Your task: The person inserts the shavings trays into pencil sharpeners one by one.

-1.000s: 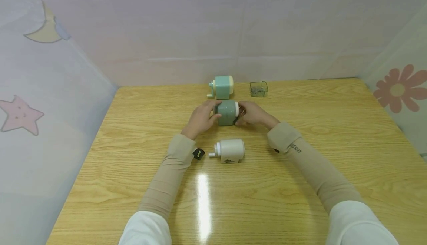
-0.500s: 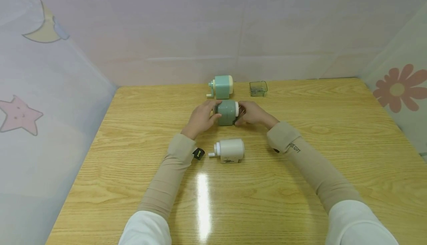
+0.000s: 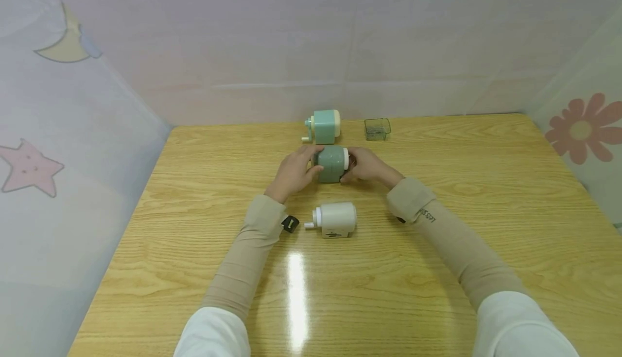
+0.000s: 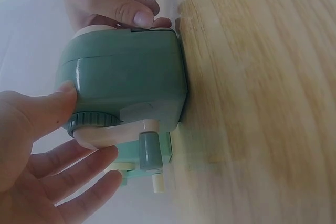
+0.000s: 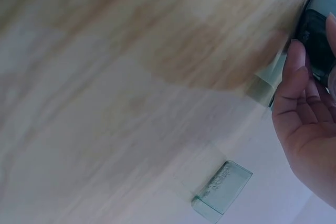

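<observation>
Head view, centre of the frame: the dark green sharpener (image 3: 332,165) sits between both hands, clamped at its left end by the left hand's (image 3: 293,172) thumb and finger, while the right hand's (image 3: 366,165) bent fingers close on its lower right end, near a dark panel (image 5: 317,40). An uneven pull there might twist it — probably nudging the teal sharpener (image 3: 324,126) just behind — or the left fingers, near the crank (image 4: 105,134), could catch it. Both forearms angle inward from the lower frame.
</observation>
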Tool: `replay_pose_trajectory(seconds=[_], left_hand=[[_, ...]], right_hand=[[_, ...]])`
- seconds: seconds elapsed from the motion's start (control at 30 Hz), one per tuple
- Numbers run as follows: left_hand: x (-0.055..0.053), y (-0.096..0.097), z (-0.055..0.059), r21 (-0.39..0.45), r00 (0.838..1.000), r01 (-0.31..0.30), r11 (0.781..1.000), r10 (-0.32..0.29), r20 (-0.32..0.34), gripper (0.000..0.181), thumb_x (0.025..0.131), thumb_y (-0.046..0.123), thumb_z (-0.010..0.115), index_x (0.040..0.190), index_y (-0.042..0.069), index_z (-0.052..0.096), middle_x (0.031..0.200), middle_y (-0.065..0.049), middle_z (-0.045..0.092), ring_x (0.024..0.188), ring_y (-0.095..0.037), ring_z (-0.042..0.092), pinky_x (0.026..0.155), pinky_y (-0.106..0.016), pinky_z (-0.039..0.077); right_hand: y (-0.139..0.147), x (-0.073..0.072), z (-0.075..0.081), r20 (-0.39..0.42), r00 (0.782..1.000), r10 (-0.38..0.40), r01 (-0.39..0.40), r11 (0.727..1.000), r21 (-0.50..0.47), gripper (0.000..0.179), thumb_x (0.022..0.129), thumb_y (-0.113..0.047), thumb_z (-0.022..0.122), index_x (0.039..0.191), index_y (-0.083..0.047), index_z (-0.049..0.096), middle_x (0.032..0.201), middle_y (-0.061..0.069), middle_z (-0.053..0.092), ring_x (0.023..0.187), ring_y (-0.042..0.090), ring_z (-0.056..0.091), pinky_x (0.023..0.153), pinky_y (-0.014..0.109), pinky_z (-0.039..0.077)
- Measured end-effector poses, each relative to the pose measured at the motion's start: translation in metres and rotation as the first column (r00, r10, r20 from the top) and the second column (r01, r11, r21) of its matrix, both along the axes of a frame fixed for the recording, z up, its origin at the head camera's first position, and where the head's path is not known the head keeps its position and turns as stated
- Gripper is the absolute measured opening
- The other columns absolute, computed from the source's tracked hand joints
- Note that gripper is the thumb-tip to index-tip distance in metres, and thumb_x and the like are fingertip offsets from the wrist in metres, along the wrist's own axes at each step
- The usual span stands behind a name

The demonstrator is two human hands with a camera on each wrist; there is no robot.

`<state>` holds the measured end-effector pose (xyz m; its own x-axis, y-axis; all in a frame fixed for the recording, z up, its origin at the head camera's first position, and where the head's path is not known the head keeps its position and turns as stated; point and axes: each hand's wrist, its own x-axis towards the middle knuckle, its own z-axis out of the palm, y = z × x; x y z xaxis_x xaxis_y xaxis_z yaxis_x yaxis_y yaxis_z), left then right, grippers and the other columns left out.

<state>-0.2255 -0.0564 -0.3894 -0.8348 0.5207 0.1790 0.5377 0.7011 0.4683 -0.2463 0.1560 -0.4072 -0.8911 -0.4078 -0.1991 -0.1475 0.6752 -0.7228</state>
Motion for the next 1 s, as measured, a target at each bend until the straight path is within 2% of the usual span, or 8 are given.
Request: replay_pose_trajectory(seconds=[0.23, 0.4, 0.6, 0.8, 1.0], left_hand=[[0.001, 0.001, 0.002, -0.009, 1.0, 0.002, 1.0, -0.001, 0.012, 0.048, 0.089, 0.021, 0.059, 0.131, 0.005, 0.043, 0.129, -0.014, 0.048, 0.104, -0.026, 0.055, 0.088, -0.037, 0.046], [-0.001, 0.002, 0.004, -0.017, 0.998, 0.004, 1.0, -0.003, 0.059, 0.048, 0.09, 0.022, 0.059, 0.132, 0.007, 0.041, 0.13, -0.014, 0.047, 0.105, -0.027, 0.054, 0.087, -0.038, 0.047], [-0.004, -0.001, 0.004, -0.004, 0.994, 0.008, 1.0, -0.008, 0.111, 0.052, 0.09, 0.023, 0.058, 0.135, 0.008, 0.036, 0.134, -0.013, 0.043, 0.109, -0.028, 0.052, 0.087, -0.04, 0.046], [-0.001, -0.008, 0.005, 0.024, 0.996, -0.012, 1.0, 0.01, 0.087, 0.057, 0.092, 0.027, 0.054, 0.14, 0.007, 0.031, 0.142, -0.014, 0.034, 0.124, -0.031, 0.039, 0.099, -0.045, 0.035], [0.005, -0.013, 0.007, 0.034, 0.998, -0.038, 0.999, 0.036, 0.053, 0.056, 0.092, 0.031, 0.053, 0.14, 0.01, 0.033, 0.141, -0.015, 0.035, 0.125, -0.032, 0.036, 0.1, -0.048, 0.034]], right_hand=[[0.0, 0.002, 0.002, 0.008, 1.0, -0.003, 0.003, 1.0, 0.002, 0.055, 0.071, -0.01, 0.078, 0.117, -0.001, 0.05, 0.091, 0.013, 0.057, 0.069, 0.022, 0.055, 0.055, 0.033, 0.049], [0.002, 0.004, 0.005, 0.009, 1.0, 0.015, -0.014, 1.0, -0.016, 0.057, 0.072, -0.008, 0.077, 0.12, 0.001, 0.048, 0.096, 0.015, 0.058, 0.078, 0.024, 0.057, 0.058, 0.033, 0.05], [0.005, 0.009, 0.01, 0.011, 1.0, -0.004, 0.004, 1.0, -0.013, 0.065, 0.075, -0.008, 0.074, 0.13, 0.002, 0.041, 0.099, 0.017, 0.058, 0.088, 0.029, 0.058, 0.07, 0.037, 0.051], [0.013, 0.021, 0.017, -0.005, 0.999, -0.052, 0.052, 0.999, 0.008, 0.071, 0.082, -0.013, 0.067, 0.139, 0.002, 0.027, 0.115, 0.021, 0.052, 0.102, 0.034, 0.054, 0.084, 0.044, 0.047], [0.023, 0.034, 0.025, -0.041, 0.996, -0.082, 0.083, 0.996, 0.02, 0.067, 0.085, -0.016, 0.064, 0.139, 0.001, 0.029, 0.132, 0.025, 0.04, 0.112, 0.039, 0.046, 0.09, 0.049, 0.041]])
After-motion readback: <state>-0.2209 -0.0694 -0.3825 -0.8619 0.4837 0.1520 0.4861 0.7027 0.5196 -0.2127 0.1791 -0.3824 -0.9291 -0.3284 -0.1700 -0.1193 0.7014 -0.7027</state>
